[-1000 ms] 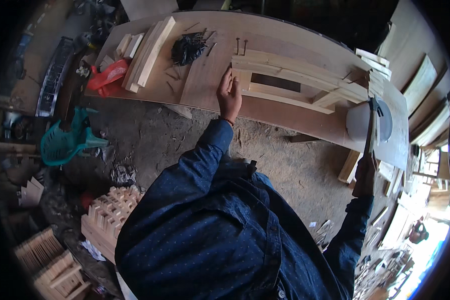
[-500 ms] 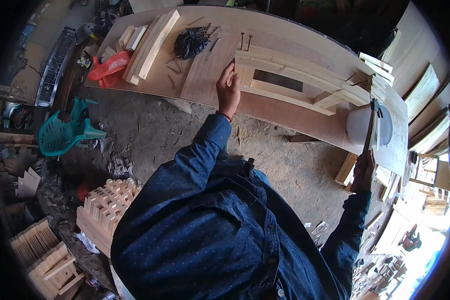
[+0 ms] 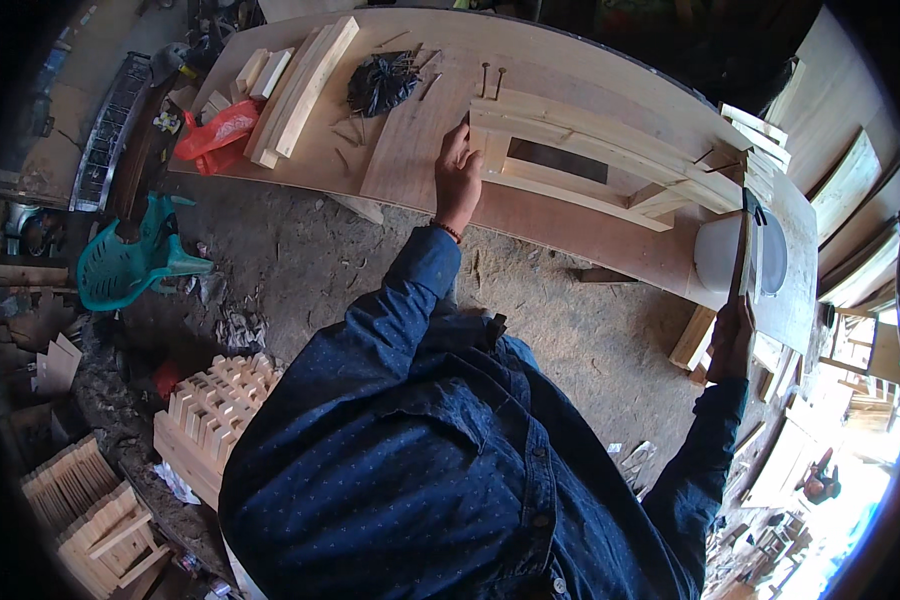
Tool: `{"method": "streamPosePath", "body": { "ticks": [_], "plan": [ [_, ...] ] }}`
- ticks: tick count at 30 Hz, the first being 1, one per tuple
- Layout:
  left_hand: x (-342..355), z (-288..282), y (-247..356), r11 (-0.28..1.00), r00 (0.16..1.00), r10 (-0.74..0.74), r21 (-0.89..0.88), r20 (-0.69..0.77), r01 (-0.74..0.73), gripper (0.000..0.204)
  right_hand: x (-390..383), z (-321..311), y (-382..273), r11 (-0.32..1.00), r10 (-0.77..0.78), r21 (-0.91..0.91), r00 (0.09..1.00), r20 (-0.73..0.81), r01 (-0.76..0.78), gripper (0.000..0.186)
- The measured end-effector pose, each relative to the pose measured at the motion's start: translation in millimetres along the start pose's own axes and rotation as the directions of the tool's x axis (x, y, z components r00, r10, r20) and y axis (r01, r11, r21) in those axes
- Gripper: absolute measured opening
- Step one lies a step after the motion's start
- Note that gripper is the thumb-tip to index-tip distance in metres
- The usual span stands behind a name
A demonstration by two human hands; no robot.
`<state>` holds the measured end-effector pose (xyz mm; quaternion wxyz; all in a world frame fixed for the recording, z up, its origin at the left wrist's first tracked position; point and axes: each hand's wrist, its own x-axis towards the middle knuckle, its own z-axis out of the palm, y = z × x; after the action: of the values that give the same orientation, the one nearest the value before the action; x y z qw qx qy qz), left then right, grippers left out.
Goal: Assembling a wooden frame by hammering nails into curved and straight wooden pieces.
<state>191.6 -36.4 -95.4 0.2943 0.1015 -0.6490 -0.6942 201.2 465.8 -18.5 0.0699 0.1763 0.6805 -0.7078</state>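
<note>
A pale wooden frame (image 3: 590,145) lies on the plywood workbench (image 3: 400,165), two long nails (image 3: 485,80) upright at its back left corner and more at its right end. My left hand (image 3: 455,180) grips the frame’s left end with curled fingers. At the right, my right hand (image 3: 730,340) is closed on a long, narrow wooden-handled tool (image 3: 738,265) with a dark head, held upright in view in front of a white bucket (image 3: 715,250) beside the frame’s right end; I cannot make out the tool’s exact kind.
Loose boards (image 3: 305,90), a red bag (image 3: 210,145) and black bag (image 3: 380,85) with nails lie on the bench’s left. A teal plastic chair (image 3: 120,265) stands left. Stacked wooden pieces (image 3: 210,420) are at lower left; planks (image 3: 840,190) lean at the right.
The whole view has shifted slightly, putting the bench a little higher in the picture. The tool’s head has risen slightly; both hands keep their grips.
</note>
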Motion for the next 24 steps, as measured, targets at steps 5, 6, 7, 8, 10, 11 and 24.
{"method": "streamPosePath", "body": {
  "ticks": [5,6,7,8,10,11,24],
  "plan": [
    [1.5,-3.0,0.1,1.000,1.000,-0.019,0.001,0.020,0.019,0.053,-1.6,7.0,-2.6,1.000,-0.024,0.007,0.999,0.028,0.024,0.024],
    [1.4,-3.2,0.3,0.999,0.999,-0.040,-0.024,0.021,0.040,0.053,-2.2,8.4,-3.4,1.000,-0.024,0.002,0.999,0.039,0.024,0.023],
    [1.2,-3.2,0.4,0.996,0.998,-0.059,-0.062,0.027,0.060,0.053,-2.8,9.6,-3.9,1.000,-0.024,0.013,0.999,0.042,0.024,0.023],
    [1.2,-3.1,0.5,0.997,0.998,-0.061,-0.053,0.022,0.063,0.053,-3.3,10.5,-4.4,0.999,-0.025,0.024,0.999,0.046,0.024,0.023],
    [1.0,-2.7,0.8,0.995,0.998,-0.060,-0.074,0.022,0.061,0.055,-4.1,11.3,-4.9,0.999,-0.029,0.025,0.998,0.049,0.027,0.023],
    [1.0,-2.5,0.9,0.995,0.997,-0.068,-0.071,0.019,0.069,0.055,-4.3,11.4,-4.8,0.999,-0.032,0.016,0.998,0.049,0.031,0.023],
    [2.2,-1.5,2.3,1.000,1.000,0.026,0.016,0.008,-0.026,0.046,-2.6,7.4,1.5,0.999,-0.030,0.041,0.999,0.020,0.030,0.023]
  ]
}}
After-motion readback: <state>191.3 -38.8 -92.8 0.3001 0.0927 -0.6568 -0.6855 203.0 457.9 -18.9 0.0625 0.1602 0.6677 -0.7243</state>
